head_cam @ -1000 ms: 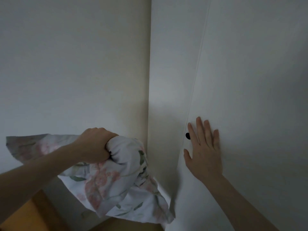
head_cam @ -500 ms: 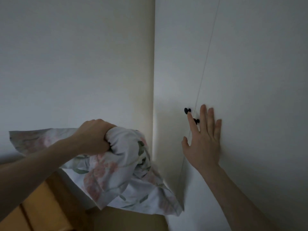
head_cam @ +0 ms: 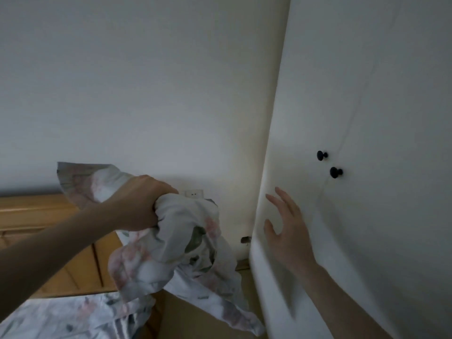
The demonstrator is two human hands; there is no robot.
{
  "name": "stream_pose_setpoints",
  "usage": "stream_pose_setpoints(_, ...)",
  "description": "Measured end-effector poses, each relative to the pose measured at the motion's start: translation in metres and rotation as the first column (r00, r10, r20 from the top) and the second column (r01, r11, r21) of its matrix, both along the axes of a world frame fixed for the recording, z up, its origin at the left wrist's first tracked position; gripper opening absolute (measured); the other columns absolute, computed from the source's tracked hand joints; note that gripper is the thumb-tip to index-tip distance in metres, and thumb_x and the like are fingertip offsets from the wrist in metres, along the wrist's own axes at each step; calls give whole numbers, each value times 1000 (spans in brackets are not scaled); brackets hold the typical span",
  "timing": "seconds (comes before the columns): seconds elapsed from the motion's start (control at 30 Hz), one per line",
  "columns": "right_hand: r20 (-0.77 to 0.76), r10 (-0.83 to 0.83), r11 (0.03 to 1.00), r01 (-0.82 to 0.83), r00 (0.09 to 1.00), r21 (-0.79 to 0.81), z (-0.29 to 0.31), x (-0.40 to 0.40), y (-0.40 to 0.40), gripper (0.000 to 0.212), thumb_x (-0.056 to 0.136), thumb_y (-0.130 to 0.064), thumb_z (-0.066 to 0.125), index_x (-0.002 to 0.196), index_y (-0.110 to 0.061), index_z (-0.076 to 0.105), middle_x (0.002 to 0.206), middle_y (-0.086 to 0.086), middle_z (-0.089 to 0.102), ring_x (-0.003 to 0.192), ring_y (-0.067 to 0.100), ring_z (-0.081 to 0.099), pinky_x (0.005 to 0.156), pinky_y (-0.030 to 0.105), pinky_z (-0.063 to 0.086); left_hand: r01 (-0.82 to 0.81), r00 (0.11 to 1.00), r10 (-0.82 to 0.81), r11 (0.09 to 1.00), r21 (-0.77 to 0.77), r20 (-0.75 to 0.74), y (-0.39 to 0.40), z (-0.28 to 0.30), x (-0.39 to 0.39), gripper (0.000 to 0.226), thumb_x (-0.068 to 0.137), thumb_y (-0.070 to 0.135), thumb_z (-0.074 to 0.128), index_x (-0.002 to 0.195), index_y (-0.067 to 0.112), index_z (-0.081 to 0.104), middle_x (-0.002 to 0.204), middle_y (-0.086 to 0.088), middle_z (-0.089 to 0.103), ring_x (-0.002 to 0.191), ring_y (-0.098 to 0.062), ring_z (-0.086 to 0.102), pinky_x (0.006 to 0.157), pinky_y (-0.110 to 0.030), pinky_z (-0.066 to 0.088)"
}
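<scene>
My left hand (head_cam: 139,204) grips a bunched white cloth with a pink and green flower print (head_cam: 176,248), held up in front of the wall; its loose ends hang down. My right hand (head_cam: 286,226) is open with fingers spread, in front of the white wardrobe (head_cam: 367,118), below and left of its two black knobs (head_cam: 329,163). Motion blur hides whether it touches the door. Both doors look shut, with a thin seam between them.
A wooden headboard (head_cam: 36,216) stands at the left against the white wall (head_cam: 146,94). Flower-print bedding (head_cam: 61,319) lies at the bottom left. A white wall socket (head_cam: 194,193) sits just behind the cloth. Tan floor shows beside the wardrobe's base.
The view has swung down and left, bringing the headboard, bedding and both knobs into sight. My right hand has come off the door by the knobs and dropped lower left. The left hand still holds the cloth.
</scene>
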State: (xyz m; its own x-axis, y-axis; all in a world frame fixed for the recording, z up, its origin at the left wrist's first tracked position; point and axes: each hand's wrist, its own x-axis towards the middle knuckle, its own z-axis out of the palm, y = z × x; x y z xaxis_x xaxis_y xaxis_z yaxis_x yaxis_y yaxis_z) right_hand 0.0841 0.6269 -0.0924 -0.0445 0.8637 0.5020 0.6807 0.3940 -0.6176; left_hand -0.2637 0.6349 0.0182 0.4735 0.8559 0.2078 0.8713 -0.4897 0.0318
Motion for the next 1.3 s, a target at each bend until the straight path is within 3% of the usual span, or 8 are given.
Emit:
stream_pose_setpoints(0.17, 23, 360, 809, -300, 933, -505, -52, -74, -9, 59, 95, -37, 66, 149, -41, 42, 157, -23, 32, 146, 8, 37, 121, 36, 34, 20, 999, -18, 999, 27, -50, -38, -14, -59, 32, 56, 30, 68, 88, 32, 73, 86, 16, 72, 88, -14, 69, 102, -37, 44)
stream_pose_setpoints(0.4, 78, 591, 639, -406, 803, -653, -56, -183, -19, 82, 83, -71, 58, 153, -33, 37, 158, -10, 38, 144, 13, 39, 117, 28, 33, -50, 997, 49, 999, -10, -54, -117, -38, -168, 30, 74, 34, 73, 104, 40, 73, 114, 23, 69, 130, -5, 49, 122, -49, 21)
stream_pose_setpoints(0.57, 119, 651, 607, -421, 749, -674, -72, -261, -20, 69, 94, -44, 69, 153, -31, 38, 159, -8, 40, 146, 13, 38, 117, 24, 30, -160, 986, 158, 986, -36, -47, -168, -57, -243, 28, 77, 31, 78, 103, 40, 73, 113, 22, 70, 130, -7, 50, 120, -50, 27)
stream_pose_setpoints(0.7, 130, 717, 547, -437, 685, -714, -83, -329, -39, 68, 94, -35, 71, 153, -23, 40, 141, -15, 43, 139, 12, 44, 98, 11, 30, -225, 974, 225, 974, -30, 9, -205, -77, -304, 24, 78, 26, 79, 100, 35, 75, 110, 19, 72, 126, -10, 55, 119, -48, 29)
stream_pose_setpoints(0.8, 60, 735, 480, -456, 676, -749, -101, -370, -50, 77, 84, -58, 72, 149, -32, 41, 150, -8, 48, 137, 13, 49, 108, 25, 42, -295, 954, 294, 956, -4, 58, -227, -87, -343, 26, 80, 18, 80, 101, 34, 76, 111, 18, 72, 126, -9, 55, 118, -47, 32)
stream_pose_setpoints(0.87, 34, 730, 455, -447, 683, -770, -113, -391, -54, 85, 72, -79, 67, 142, -38, 43, 138, -16, 54, 125, 6, 55, 99, 22, 48, -326, 942, 326, 945, -7, 76, -238, -93, -362, 24, 84, 16, 77, 102, 32, 77, 114, 18, 72, 128, -10, 53, 120, -44, 29)
stream_pose_setpoints(1.0, 29, 772, 375, -417, 635, -828, -123, -432, -67, 44, 92, -39, 72, 124, -41, 42, 108, -28, 52, 97, -2, 55, 77, 14, 44, -383, 921, 382, 924, -8, 77, -248, -103, -399, 20, 85, 17, 75, 101, 30, 78, 118, 16, 71, 132, -13, 49, 122, -36, 21)
stream_pose_setpoints(1.3, -21, 755, 230, -294, 656, -928, -165, -495, -45, 62, 96, -36, 67, 150, -20, 43, 147, 3, 52, 129, 23, 53, 97, 34, 50, -399, 915, 394, 915, 51, 86, -251, -101, -454, 14, 88, 31, 64, 86, 27, 77, 135, 7, 64, 140, -24, 42, 116, -46, 31)
